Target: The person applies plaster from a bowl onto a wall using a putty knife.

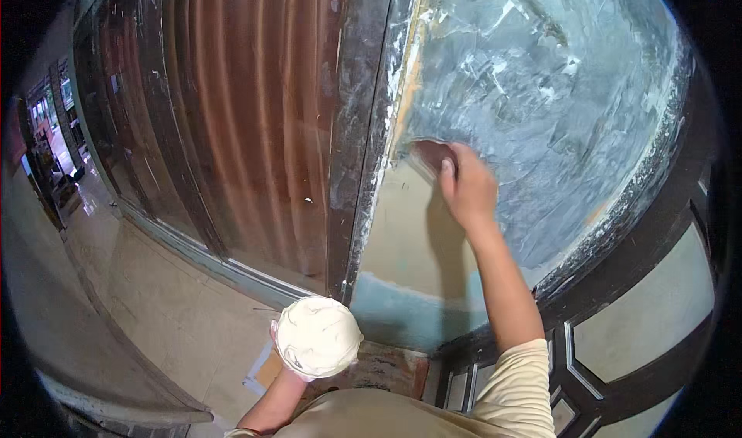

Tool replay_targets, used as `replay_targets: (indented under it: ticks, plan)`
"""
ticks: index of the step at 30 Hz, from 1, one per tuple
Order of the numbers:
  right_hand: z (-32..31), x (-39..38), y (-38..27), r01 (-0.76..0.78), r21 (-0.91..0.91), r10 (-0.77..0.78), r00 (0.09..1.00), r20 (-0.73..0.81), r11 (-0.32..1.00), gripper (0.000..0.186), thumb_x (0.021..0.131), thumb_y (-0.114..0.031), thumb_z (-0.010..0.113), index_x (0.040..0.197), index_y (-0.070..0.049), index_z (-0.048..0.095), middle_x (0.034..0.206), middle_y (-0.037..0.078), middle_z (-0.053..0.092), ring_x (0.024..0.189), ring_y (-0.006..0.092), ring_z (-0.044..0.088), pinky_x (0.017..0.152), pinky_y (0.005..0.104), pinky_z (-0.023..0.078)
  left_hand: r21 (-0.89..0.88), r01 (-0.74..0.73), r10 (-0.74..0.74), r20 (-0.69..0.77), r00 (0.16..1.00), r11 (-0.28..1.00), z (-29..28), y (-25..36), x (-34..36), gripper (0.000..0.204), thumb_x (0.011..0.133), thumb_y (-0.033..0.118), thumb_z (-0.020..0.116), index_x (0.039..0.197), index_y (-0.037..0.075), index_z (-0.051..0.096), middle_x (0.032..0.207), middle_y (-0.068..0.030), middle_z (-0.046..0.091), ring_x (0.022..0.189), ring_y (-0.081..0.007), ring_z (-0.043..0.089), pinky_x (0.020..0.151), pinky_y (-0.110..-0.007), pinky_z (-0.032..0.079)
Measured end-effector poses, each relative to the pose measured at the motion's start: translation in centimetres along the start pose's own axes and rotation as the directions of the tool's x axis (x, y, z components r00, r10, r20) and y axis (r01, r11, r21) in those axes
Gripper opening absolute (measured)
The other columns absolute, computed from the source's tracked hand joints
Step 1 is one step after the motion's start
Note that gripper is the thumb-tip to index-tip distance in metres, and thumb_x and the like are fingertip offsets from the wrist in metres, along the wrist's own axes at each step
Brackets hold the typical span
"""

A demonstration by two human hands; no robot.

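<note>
My right hand [473, 190] grips a dark brown flat scraper [435, 156], its edge against the wall [533, 121]. Below the scraper, a smooth beige patch of putty [402, 229] covers the wall between the dark door frame and my forearm's shadow. My left hand [294, 372] is held low in front of me, closed from below around a round holder heaped with creamy white putty [318, 336]. The putty hides most of the fingers and the holder itself, so I cannot tell whether it is a bowl or a board.
Left of the wall is a dark-framed glass door [255, 121] with a brown curtain behind it. A dark panelled piece [641, 314] stands at the right. Tiled floor [162, 291] runs along the left, and a brown board [379, 376] lies near the wall's foot.
</note>
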State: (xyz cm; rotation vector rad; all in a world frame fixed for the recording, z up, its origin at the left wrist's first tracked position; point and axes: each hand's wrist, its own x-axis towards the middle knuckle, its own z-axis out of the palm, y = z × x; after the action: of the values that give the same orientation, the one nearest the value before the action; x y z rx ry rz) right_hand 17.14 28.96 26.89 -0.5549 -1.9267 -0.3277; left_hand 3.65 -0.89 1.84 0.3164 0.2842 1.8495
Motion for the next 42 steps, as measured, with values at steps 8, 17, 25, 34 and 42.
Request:
replay_targets:
  ticks: [8, 17, 25, 34, 42]
  plan:
    - [1.6, -3.7, 2.7, -0.126, -0.102, 0.150, 0.947, 0.284, 0.987, 0.028, 0.088, -0.016, 0.059, 0.115, -0.011, 0.061, 0.102, 0.014, 0.067, 0.091, 0.0353, 0.063, 0.075, 0.0491, 0.045, -0.221, -0.030, 0.045, 0.063, 0.997, 0.975, -0.5, 1.9, -0.7, 0.103, 0.075, 0.086, 0.039, 0.149, 0.015, 0.036, 0.153, -0.0195, 0.036, 0.136, -0.0454, 0.039, 0.107, -0.067, 0.035]
    - [2.5, -6.5, 0.5, 0.039, -0.175, 0.077, 0.789, 0.610, 0.984, 0.032, 0.089, -0.018, 0.061, 0.119, -0.007, 0.059, 0.102, 0.015, 0.067, 0.093, 0.0374, 0.062, 0.081, 0.0456, 0.045, -0.156, 0.016, -0.003, 0.082, 0.997, 0.988, -0.8, 3.4, -0.9, 0.097, 0.079, 0.084, 0.037, 0.149, 0.017, 0.037, 0.152, -0.0176, 0.038, 0.135, -0.0451, 0.040, 0.110, -0.065, 0.033]
    - [3.6, -7.0, -1.3, -0.046, -0.042, 0.051, 0.990, 0.133, 0.998, 0.027, 0.085, -0.016, 0.064, 0.111, -0.012, 0.063, 0.094, 0.011, 0.065, 0.093, 0.0301, 0.062, 0.078, 0.0457, 0.042, -0.058, 0.117, -0.117, 0.008, 0.993, 0.991, -3.9, 4.7, -0.5, 0.101, 0.075, 0.085, 0.037, 0.150, 0.018, 0.036, 0.153, -0.0177, 0.036, 0.136, -0.0447, 0.040, 0.110, -0.065, 0.033]
    - [4.5, -2.5, -1.3, -0.045, -0.246, 0.102, 0.969, 0.226, 0.968, 0.028, 0.090, -0.017, 0.056, 0.118, -0.010, 0.060, 0.100, 0.012, 0.067, 0.095, 0.0320, 0.063, 0.084, 0.0460, 0.041, -0.110, 0.101, -0.105, -0.031, 0.994, 0.989, -4.7, 5.6, -0.6, 0.102, 0.075, 0.086, 0.033, 0.150, 0.016, 0.036, 0.154, -0.0197, 0.034, 0.136, -0.0459, 0.039, 0.109, -0.066, 0.032]
    - [4.8, -13.6, -4.7, -0.593, 0.446, 0.627, 0.774, 0.088, 0.670, 0.035, 0.096, -0.015, 0.059, 0.125, 0.003, 0.050, 0.117, 0.015, 0.059, 0.107, 0.0211, 0.056, 0.096, 0.0351, 0.044, -0.135, 0.060, -0.057, 0.021, 0.998, 0.989, -5.9, 5.8, -0.6, 0.100, 0.079, 0.084, 0.033, 0.149, 0.013, 0.037, 0.151, -0.0195, 0.039, 0.132, -0.0441, 0.044, 0.109, -0.063, 0.035]
